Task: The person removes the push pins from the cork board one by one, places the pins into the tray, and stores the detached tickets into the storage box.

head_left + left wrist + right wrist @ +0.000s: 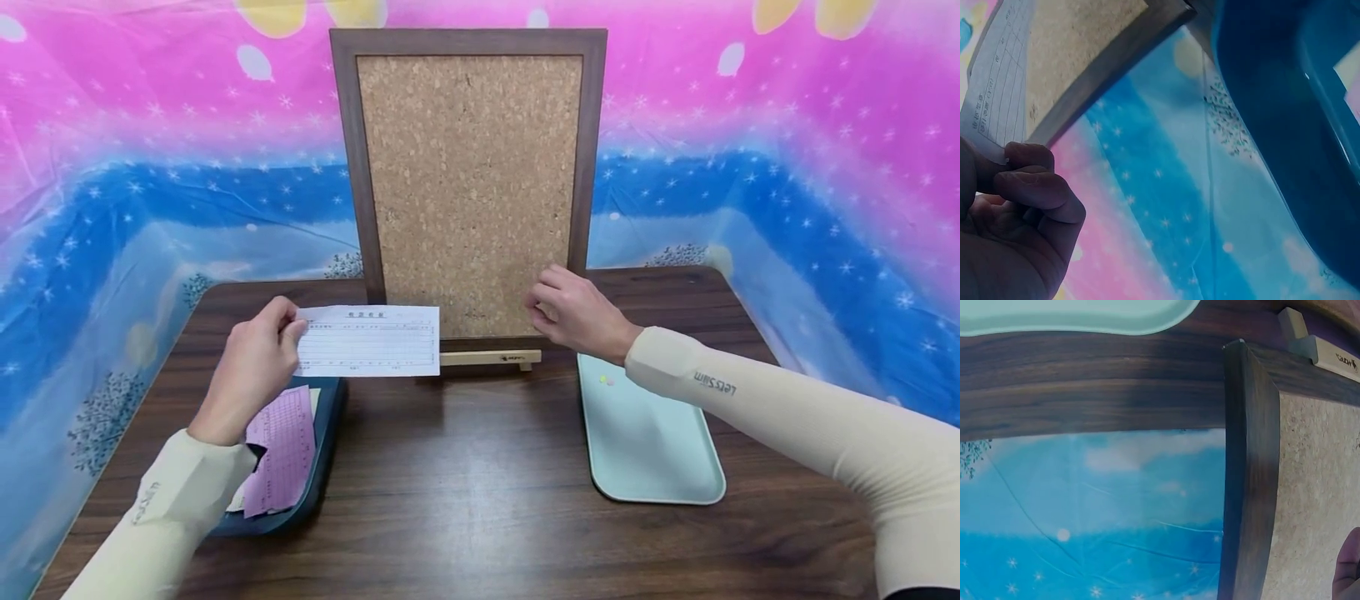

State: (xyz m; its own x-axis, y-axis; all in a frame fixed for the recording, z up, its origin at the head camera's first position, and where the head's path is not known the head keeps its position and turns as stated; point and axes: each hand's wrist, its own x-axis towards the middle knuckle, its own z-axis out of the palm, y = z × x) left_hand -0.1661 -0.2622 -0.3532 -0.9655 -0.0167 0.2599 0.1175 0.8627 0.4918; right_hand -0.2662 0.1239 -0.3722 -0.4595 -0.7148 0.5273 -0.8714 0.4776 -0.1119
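Observation:
My left hand (pixel 258 358) pinches a white printed form (pixel 371 342) by its left edge. The slip is held flat and sideways, overlapping the lower left of a framed cork board (pixel 472 183). Part of the same paper (pixel 999 94) shows between thumb and fingers in the left wrist view. At the board's lower right corner is my right hand (pixel 577 312), its fingers curled in front of the cork. Whether something small sits between those fingertips is hidden. Only a bit of that hand (pixel 1347 565) enters the right wrist view.
A light wooden stand (pixel 487 357) supports the board. On the left, a dark blue tray (pixel 330 442) holds pink printed slips (pixel 281 450) and paler paper. A mint tray (pixel 652 458) lies right, with tiny yellow and pink pieces (pixel 603 380). Patterned cloth (pixel 97 208) hangs around the table.

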